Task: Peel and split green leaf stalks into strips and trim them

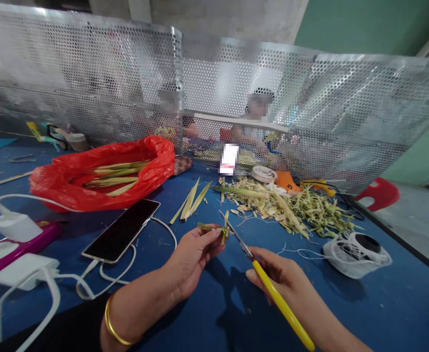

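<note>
My left hand [192, 254] pinches a small folded piece of green-yellow leaf strip [216, 231] just above the blue table [218, 313]. My right hand [284, 274] grips yellow-handled scissors [269, 283], whose metal blades [236, 234] reach up to the leaf piece and touch it. A gold bangle circles my left wrist. Several loose leaf strips [190, 200] lie on the table just beyond my hands.
A red plastic bag [104, 171] with leaf strips lies at the left, a phone [121, 230] on a white cable beside it. A heap of leaf trimmings [291, 205] and a spool of white thread [357, 247] sit at the right. Two people sit behind a perforated metal screen [90, 78].
</note>
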### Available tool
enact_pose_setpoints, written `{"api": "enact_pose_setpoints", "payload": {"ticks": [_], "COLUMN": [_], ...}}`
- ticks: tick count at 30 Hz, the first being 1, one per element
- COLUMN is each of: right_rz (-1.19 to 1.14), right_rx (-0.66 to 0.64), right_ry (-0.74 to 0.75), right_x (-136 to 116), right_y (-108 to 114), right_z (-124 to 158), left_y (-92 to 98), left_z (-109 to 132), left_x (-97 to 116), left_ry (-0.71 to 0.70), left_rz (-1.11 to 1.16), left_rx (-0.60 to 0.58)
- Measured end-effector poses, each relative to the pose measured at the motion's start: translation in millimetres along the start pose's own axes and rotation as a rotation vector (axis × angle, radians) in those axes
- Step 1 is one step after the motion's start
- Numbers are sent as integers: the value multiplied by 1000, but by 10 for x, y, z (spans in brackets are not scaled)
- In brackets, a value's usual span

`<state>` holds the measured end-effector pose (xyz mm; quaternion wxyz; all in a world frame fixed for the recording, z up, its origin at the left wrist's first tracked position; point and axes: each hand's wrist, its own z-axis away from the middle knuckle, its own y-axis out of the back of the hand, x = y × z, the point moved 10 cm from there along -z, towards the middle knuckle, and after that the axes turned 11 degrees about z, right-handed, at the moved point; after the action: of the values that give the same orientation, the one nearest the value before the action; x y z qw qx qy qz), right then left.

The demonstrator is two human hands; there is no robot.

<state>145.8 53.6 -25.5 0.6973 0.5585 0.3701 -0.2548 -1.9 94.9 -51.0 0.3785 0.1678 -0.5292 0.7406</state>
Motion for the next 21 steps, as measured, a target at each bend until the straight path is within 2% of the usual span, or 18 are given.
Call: {"api": "enact_pose_setpoints", "payload": {"ticks": [8, 21], "right_rz": [20, -6], "right_rx": [-2, 32], "right_ry": [-2, 32], "right_x": [28, -88], "right_y": [3, 45], "right_z": [-3, 30], "left_y": [5, 13], "left_z": [5, 14], "left_x": [40, 48], "left_ry": [-32, -41], "left_rz": [-17, 17], "left_rx": [12, 18]}}
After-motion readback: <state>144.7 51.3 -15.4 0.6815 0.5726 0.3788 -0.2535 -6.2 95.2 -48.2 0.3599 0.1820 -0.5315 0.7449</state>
